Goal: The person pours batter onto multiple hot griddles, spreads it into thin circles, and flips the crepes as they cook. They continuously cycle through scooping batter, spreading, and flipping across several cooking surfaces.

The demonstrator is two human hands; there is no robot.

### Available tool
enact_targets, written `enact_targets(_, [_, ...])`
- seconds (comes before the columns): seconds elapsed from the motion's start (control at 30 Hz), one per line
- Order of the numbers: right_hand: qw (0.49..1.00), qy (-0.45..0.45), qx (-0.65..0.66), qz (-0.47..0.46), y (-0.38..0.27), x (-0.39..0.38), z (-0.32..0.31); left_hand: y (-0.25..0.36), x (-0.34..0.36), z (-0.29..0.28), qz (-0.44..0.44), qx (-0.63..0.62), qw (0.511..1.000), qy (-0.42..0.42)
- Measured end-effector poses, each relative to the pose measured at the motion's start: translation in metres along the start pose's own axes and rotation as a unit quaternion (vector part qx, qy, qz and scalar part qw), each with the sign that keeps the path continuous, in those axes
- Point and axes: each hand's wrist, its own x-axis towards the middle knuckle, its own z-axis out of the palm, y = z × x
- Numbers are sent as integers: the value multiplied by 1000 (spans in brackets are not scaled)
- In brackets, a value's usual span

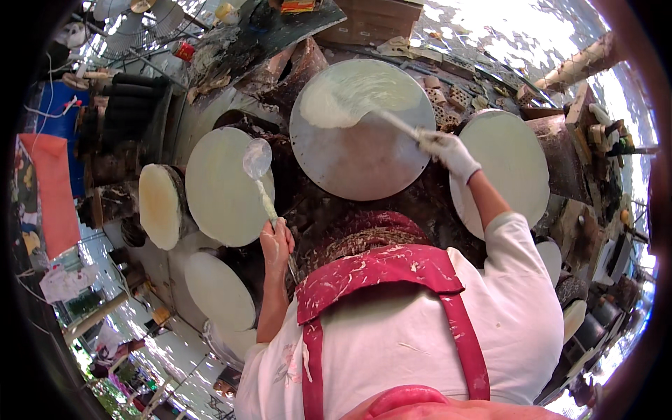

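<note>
My gloved right hand [450, 154] grips the pale handle of a batter spreader [395, 124]. The spreader's far end meets a layer of white batter [329, 108] on the round griddle [364, 168] straight ahead. Batter coats the far part of this plate, while its near part shows bare grey metal. My bare left hand [277, 240] is closed around the long, batter-crusted handle of a ladle [257, 158]. Its bowl hangs over the edge of the left griddle, which bears a pale round sheet of batter [220, 189].
At the right, another griddle bears a pale batter sheet [504, 168]. Smaller coated rounds [220, 290] stand at the lower left, beside a browner round [159, 206]. Perforated bricks [448, 98] lie behind the middle griddle. A wire fan [143, 31] stands at the far left.
</note>
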Motion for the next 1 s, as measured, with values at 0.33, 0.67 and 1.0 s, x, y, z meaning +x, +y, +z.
enact_targets(0.33, [982,-148,-69,92,-5,10,-15,-23,-15,-2,-35,26,998,40])
enact_targets(0.67, [964,-213,-152,53,-7,35,-20,-44,73,2,89,278,954,73])
enact_targets(1.0, [960,-196,-201,-12,-29,59,-7,-26,73,10,206,567,796,34])
